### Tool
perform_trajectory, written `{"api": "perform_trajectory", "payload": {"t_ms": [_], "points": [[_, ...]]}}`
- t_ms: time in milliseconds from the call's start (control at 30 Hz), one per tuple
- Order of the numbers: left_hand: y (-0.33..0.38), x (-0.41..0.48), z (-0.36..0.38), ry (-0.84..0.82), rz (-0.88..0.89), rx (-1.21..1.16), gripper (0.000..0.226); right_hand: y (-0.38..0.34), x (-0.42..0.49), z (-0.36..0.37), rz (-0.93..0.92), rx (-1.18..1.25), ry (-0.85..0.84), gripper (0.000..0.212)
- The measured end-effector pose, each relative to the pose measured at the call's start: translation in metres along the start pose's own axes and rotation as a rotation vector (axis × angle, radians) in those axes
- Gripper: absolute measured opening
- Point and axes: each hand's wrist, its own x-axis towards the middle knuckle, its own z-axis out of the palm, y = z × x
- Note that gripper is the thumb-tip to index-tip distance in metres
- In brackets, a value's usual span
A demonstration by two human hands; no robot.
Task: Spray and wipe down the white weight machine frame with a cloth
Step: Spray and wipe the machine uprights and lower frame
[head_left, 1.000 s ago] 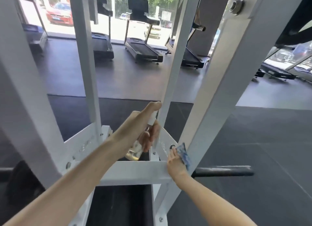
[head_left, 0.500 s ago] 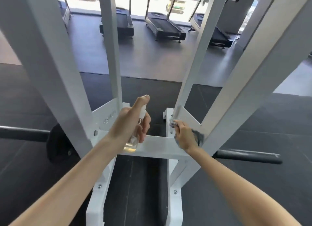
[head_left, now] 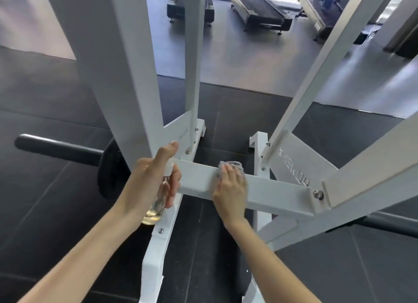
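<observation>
Here, on the middle of the white frame's low crossbar (head_left: 278, 190), the right hand (head_left: 230, 190) lies flat, fingers straight, pressing the grey cloth (head_left: 233, 166) down, while at that crossbar's left end the left hand (head_left: 150, 180) grips the clear spray bottle (head_left: 156, 204).

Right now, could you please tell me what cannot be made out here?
Head view:
1. Cloth: mostly under the right hand.
2. Bottle: top wrapped by the left hand.
3. Frame lettering: too blurred to read.
4. Uprights: tops cut off by the upper edge.
</observation>
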Motion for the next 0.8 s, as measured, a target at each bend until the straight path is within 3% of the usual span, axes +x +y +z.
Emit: {"api": "perform_trajectory", "payload": {"t_ms": [100, 167, 233, 333, 433, 533, 667, 733, 800], "points": [[-0.002, 0.005, -0.009, 0.012, 0.018, 0.049, 0.07, -0.094, 0.01, 0.035, -0.148, 0.015, -0.107, 0.054], [-0.001, 0.006, -0.013, 0.018, 0.017, 0.073, 0.07, -0.124, 0.014, 0.044, -0.118, 0.013, -0.198, 0.058], [-0.002, 0.004, -0.017, 0.007, 0.013, 0.084, 0.07, -0.111, 0.013, 0.04, -0.222, -0.035, -0.165, 0.054], [-0.001, 0.0, -0.025, -0.013, 0.001, 0.081, 0.064, -0.025, 0.005, 0.011, -0.364, -0.04, -0.038, 0.042], [-0.006, -0.003, -0.032, -0.006, -0.012, 0.069, 0.062, 0.056, -0.01, -0.03, -0.173, -0.073, 0.11, 0.039], [-0.013, -0.006, -0.038, -0.005, -0.033, 0.041, 0.062, 0.053, -0.017, -0.036, 0.0, -0.073, 0.021, 0.057], [-0.023, -0.016, -0.05, 0.006, -0.047, 0.018, 0.061, 0.03, -0.02, -0.035, -0.182, -0.141, -0.42, 0.099], [-0.027, -0.02, -0.055, 0.021, -0.052, 0.011, 0.061, 0.027, -0.023, -0.035, -0.244, -0.242, -0.448, 0.101], [-0.029, -0.023, -0.059, 0.034, -0.061, 0.009, 0.061, 0.018, -0.02, -0.035, -0.288, -0.281, -0.337, 0.091]]}}
